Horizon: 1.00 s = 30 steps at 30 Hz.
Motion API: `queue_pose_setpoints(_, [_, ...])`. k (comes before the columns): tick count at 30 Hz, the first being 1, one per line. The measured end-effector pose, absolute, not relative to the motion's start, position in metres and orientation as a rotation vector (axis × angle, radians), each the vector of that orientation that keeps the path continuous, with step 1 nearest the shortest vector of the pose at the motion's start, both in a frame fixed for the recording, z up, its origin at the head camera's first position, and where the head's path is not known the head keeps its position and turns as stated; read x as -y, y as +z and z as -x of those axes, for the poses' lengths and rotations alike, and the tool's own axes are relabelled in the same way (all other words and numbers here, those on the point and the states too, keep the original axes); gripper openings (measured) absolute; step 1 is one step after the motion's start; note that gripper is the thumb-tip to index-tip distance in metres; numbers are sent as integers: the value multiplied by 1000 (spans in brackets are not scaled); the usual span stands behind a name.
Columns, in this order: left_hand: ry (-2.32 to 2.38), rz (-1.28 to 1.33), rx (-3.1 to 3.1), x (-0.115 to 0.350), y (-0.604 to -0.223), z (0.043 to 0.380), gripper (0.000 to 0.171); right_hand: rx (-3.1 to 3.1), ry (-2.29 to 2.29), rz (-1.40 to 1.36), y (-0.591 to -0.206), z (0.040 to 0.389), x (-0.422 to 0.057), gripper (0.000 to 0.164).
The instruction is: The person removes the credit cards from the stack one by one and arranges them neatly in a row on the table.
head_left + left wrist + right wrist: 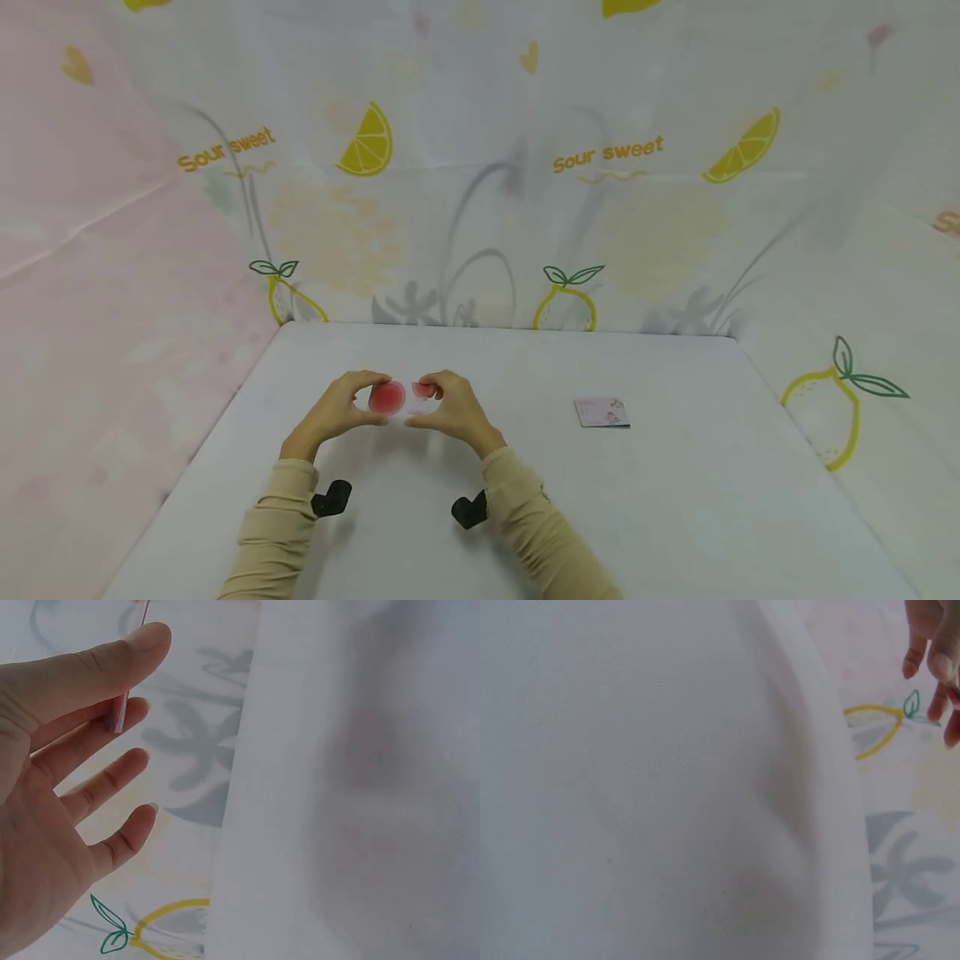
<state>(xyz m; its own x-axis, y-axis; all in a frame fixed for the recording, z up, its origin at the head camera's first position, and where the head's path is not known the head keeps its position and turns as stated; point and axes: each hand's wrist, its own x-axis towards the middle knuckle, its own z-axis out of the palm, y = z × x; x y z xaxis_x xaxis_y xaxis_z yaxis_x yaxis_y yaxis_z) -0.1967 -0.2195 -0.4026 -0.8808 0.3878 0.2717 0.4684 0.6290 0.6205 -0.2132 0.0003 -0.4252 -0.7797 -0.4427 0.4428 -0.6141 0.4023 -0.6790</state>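
Note:
In the head view my left hand (335, 409) pinches one end of a small white card (415, 405) with red round prints. My right hand (454, 409) grips its other end, thumb below and curled fingers above. The card is held up over the table, its printed face toward the head camera. Seen edge-on in the left wrist view, the card (119, 712) is a thin pinkish strip between thumb and forefinger, with the other fingers (105, 784) spread loosely. The right wrist view catches only some fingers (941, 664) at its upper right corner.
A flat pink-and-white card or booklet (602, 412) with a flower print lies on the white table (712, 483), right of the hands. Black wrist mounts (332, 498) stick out from both sleeves. A curtain (465, 208) printed with lemons stands behind the table.

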Motion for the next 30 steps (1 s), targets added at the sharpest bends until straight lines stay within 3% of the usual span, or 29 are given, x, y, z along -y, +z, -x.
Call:
queue_pose_setpoints(10, [-982, 744, 2741, 235, -404, 195, 50, 2515, 1320, -880, -434, 213, 27, 50])
queue_pose_setpoints(30, [-886, 603, 2920, 274, -411, 189, 55, 2558, 1208, -760, -460, 197, 82, 49])
